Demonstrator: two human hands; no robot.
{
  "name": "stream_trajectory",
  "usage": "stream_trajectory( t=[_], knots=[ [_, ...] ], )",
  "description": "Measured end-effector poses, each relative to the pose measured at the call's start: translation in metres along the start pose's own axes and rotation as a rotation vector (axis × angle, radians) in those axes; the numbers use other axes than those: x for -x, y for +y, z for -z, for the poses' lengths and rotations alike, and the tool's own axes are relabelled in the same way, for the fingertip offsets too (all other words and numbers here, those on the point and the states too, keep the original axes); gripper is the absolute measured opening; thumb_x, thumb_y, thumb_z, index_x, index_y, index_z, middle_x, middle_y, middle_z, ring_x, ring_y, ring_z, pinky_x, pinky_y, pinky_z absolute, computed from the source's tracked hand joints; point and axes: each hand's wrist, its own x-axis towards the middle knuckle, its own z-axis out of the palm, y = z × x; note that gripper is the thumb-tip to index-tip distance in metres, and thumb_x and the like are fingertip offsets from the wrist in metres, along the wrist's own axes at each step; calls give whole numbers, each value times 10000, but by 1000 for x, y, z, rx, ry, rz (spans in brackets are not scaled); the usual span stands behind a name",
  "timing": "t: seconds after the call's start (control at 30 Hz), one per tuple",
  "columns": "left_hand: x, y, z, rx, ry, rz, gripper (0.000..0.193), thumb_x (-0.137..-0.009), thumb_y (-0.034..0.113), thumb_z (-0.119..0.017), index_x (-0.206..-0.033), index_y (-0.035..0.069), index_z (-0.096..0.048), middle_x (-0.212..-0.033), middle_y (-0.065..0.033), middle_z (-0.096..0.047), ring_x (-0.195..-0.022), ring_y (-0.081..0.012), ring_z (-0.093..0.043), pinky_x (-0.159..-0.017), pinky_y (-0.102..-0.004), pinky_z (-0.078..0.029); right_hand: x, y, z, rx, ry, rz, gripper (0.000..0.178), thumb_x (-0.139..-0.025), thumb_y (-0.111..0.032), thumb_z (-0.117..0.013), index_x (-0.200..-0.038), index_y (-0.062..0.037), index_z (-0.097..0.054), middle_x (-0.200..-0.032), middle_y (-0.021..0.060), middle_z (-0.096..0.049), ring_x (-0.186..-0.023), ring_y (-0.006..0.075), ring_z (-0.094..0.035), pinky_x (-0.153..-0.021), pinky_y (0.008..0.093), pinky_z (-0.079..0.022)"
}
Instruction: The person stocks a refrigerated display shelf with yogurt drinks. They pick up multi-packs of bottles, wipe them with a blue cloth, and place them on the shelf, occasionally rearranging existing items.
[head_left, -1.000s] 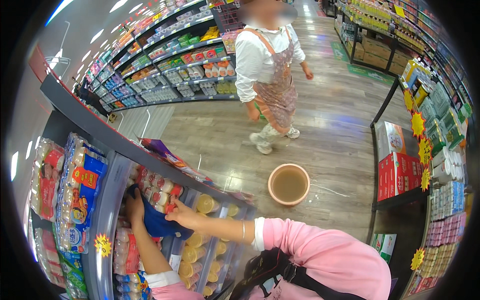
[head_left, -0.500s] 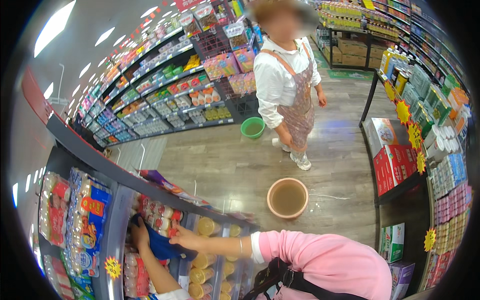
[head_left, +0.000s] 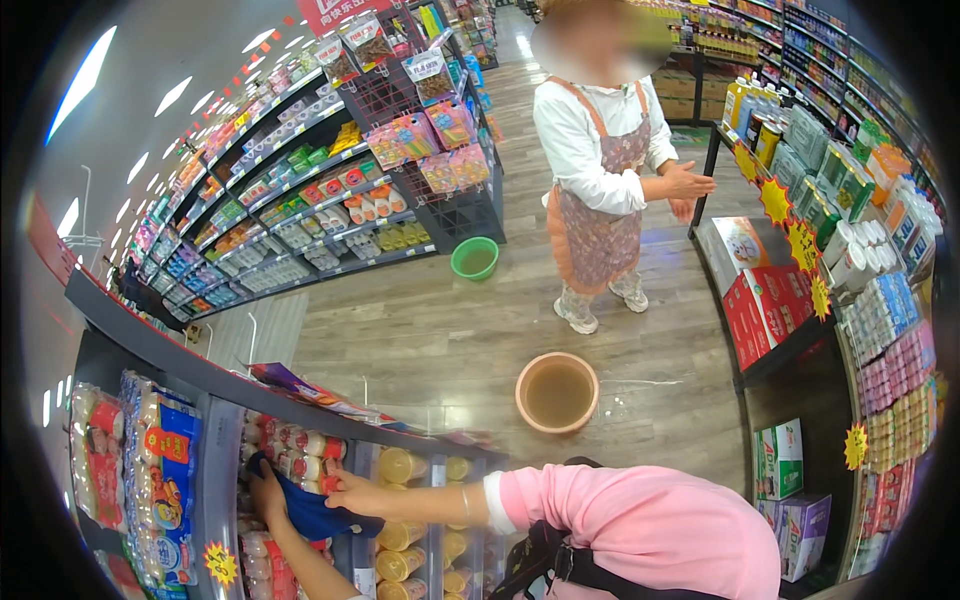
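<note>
My left hand is closed on a dark blue cloth, which hangs across the shelf between my arms. Its fingertips are partly hidden by the cloth. Reaching in from the right, my right hand has its fingers closed at the edge of a pack of small red-and-white bottles. Another pack of similar bottles lies nearer, beside my left forearm. Right of the cloth, tubs with yellowish lids stand in rows behind clear dividers.
Wrapped bottle packs fill the shelf at left. On the floor beyond stand a pinkish basin of murky water and a green basin. A person in a patterned apron stands past them. A stocked dark rack lines the right.
The view has shifted. The person opposite has turned and brought their hands together in front. My left hand still grips the cloth, and my right stays by the bottle pack.
</note>
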Motion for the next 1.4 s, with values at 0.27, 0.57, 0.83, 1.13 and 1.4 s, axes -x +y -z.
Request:
stream_trajectory(
  t=[0.27, 0.57, 0.83, 1.13, 1.4],
  knots=[
    [17, 32, 22, 40, -125, 71, 677, -939, 476, -443, -1333, -75, -444, -1354, -297, -459, -1287, -406, -419, -1075, -396, -318, 1, -3, 1, 16, 21, 3, 880, -833, -234, -643, -1505, -16, -119, -1465, 249, -330, -1342, 282, -360, -1084, 328, -301],
    [12, 29, 15, -77, -37, 23, 718, -931, 561, -369, -1293, -47, -491, -1250, -297, -538, -1153, -451, -519, -985, -489, -397, -17, 14, 2, -10, 28, 69, 866, -832, -212, -646, -1494, 13, -134, -1402, 228, -416, -1278, 260, -424, -1054, 308, -331],
    [17, 25, 18, -74, -40, 27, 669, -938, 545, -368, -1269, -15, -524, -1236, -278, -555, -1127, -456, -530, -959, -506, -407, -10, 7, -1, 65, 25, 79, 854, -839, -172, -635, -1498, 3, -121, -1405, 197, -424, -1268, 231, -428, -1046, 293, -337],
    [10, 14, 8, -14, -52, 1, 667, -944, 526, -373, -1263, -39, -521, -1240, -298, -542, -1153, -453, -508, -976, -474, -397, -4, 8, 1, -51, 16, 28, 851, -836, -155, -630, -1503, -11, -121, -1420, 187, -411, -1276, 219, -419, -1047, 283, -334],
    [10, -24, 2, 17, -10, -88, 569, -957, 472, -393, -1173, -14, -597, -1010, -263, -655, -915, -453, -621, -789, -543, -465, 5, 6, -1, -24, -59, 78, 790, -781, -112, -607, -1463, -13, -221, -1366, 179, -469, -1269, 232, -441, -1058, 316, -341]
  ],
)
